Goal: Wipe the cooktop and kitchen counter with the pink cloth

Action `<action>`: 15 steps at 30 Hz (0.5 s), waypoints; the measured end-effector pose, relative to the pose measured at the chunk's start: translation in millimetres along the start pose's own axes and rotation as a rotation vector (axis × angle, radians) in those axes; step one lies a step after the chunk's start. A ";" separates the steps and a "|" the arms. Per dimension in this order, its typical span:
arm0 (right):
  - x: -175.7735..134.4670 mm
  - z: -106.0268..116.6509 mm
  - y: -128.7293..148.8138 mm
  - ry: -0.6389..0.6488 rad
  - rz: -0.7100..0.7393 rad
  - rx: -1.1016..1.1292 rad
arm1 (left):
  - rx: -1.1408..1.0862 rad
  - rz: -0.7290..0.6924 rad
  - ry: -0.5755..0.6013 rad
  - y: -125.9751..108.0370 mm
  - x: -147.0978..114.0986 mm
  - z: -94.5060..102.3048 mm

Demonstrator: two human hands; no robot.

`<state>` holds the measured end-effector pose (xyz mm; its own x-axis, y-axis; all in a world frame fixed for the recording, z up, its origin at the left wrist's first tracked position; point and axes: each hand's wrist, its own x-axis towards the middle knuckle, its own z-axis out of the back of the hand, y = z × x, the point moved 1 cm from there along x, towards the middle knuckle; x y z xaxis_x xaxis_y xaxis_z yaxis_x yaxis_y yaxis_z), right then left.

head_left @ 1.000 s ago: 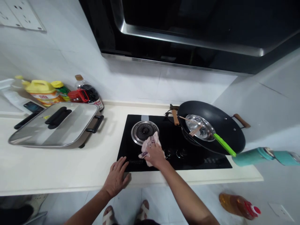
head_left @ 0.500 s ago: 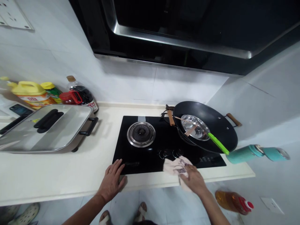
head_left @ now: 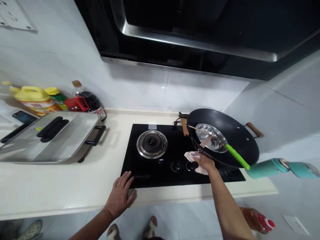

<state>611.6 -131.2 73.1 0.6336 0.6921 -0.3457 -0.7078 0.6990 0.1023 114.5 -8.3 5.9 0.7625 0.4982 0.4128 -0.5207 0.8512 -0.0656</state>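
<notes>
A black glass gas stove (head_left: 150,171) is set into the pale countertop. My right hand (head_left: 205,162) presses a light pink cloth (head_left: 192,155) onto the stove, beside the control knobs (head_left: 185,166) and under the near rim of the wok. My left hand (head_left: 120,195) lies flat at the stove's front left corner, fingers stretched out, holding nothing. The black wok (head_left: 232,130) rests over the right burner with a metal bowl (head_left: 212,146), wooden chopsticks (head_left: 205,141) and a green-handled utensil (head_left: 237,156) in it. The left burner (head_left: 152,144) is bare.
To the left stands an electric pan with a glass lid (head_left: 75,133). Behind it are a dark sauce bottle (head_left: 91,101), a red-lidded jar (head_left: 75,104) and a yellow jug (head_left: 35,96). A teal flask (head_left: 265,167) stands at right; the range hood (head_left: 187,60) hangs overhead.
My right hand has moved the cloth from the stove's front edge back past the knobs, toward the wok. My left hand stays in place. The view has shifted slightly.
</notes>
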 end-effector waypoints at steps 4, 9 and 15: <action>11.9 11.0 35.5 0.026 0.016 -0.029 | 0.030 -0.007 -0.011 -3.3 1.2 2.8; 18.9 12.4 83.7 -0.009 0.017 -0.055 | 0.034 -0.006 -0.003 -4.4 1.5 5.3; 38.5 3.0 126.6 -0.150 0.046 -0.022 | 0.033 -0.011 0.010 -4.1 -0.4 6.1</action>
<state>547.3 -15.5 75.5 0.6385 0.7437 -0.1980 -0.7430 0.6628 0.0936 114.0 -13.0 11.6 0.7722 0.4906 0.4039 -0.5242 0.8510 -0.0314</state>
